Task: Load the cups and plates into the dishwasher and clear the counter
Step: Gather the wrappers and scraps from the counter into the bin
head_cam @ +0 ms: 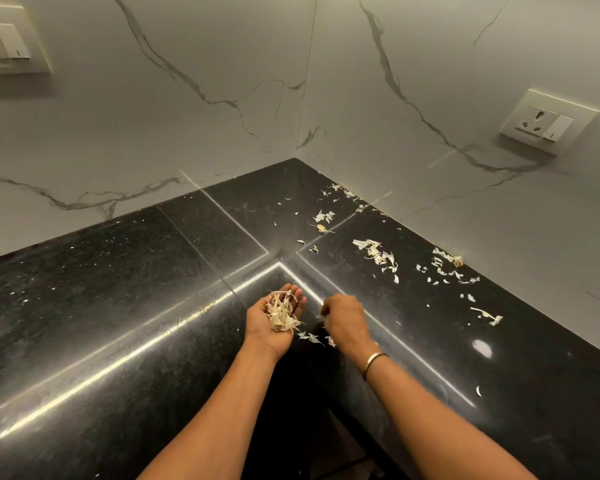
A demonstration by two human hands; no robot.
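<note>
Black counter (118, 306), corner: peels (378, 254) scattered near right wall. Cupped left hand (278, 317) carries a pile; right hand (343, 320) curled downward, grip unclear. Clearing looks partway; much left.

Home kitchen corner, black granite counter (118, 306), marble-look wall tiles (222, 64), wall socket (548, 123), scattered peelings (378, 254)

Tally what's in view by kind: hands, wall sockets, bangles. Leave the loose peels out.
Hands: 2 (left hand, right hand)
Sockets: 2
Bangles: 1
Total: 5
</note>
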